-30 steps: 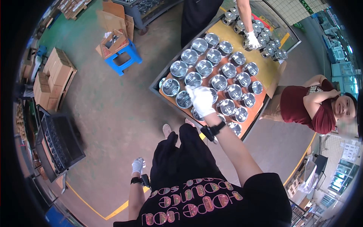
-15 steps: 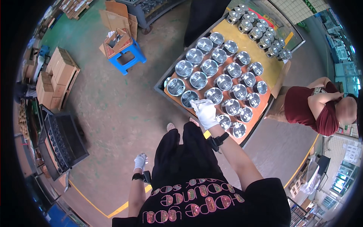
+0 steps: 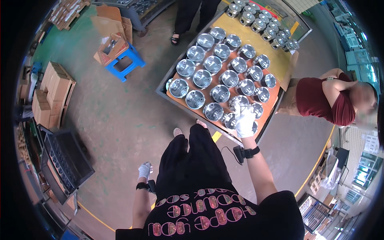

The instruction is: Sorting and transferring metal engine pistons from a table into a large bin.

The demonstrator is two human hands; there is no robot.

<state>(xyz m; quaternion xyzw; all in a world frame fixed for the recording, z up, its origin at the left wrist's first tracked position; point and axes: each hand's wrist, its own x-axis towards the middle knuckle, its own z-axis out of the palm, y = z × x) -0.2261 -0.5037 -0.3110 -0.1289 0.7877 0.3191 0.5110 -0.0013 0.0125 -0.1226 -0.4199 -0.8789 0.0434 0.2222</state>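
Observation:
Shiny metal pistons [image 3: 202, 79] stand in rows, crowns up, on a brown sheet [image 3: 274, 96] in a large dark-framed tray [image 3: 161, 93]. Over the pistons at the tray's near right reaches my right hand [image 3: 245, 120], in a white glove, fingers drawn together. A thin, dark, rod-like line shows at its fingertips, too fine to name. It covers parts of several pistons. My left hand [image 3: 145, 170], also gloved, hangs low beside my left leg, away from the tray. Its fingers are curled, and whatever they may hold is hidden.
More pistons [image 3: 259, 25] stand on a yellow sheet [image 3: 236, 25] at the tray's far end. A person in dark red [image 3: 320, 96] is right of the tray; another's dark-trousered legs [image 3: 188, 16] are behind it. Left are a blue stool [image 3: 125, 66], cartons [image 3: 51, 96] and a dark metal bin [image 3: 66, 160].
My right hand has moved right across the tray, from a front-left piston to those near the right corner. My left hand still hangs low. Behind the tray, a sandalled foot now shows.

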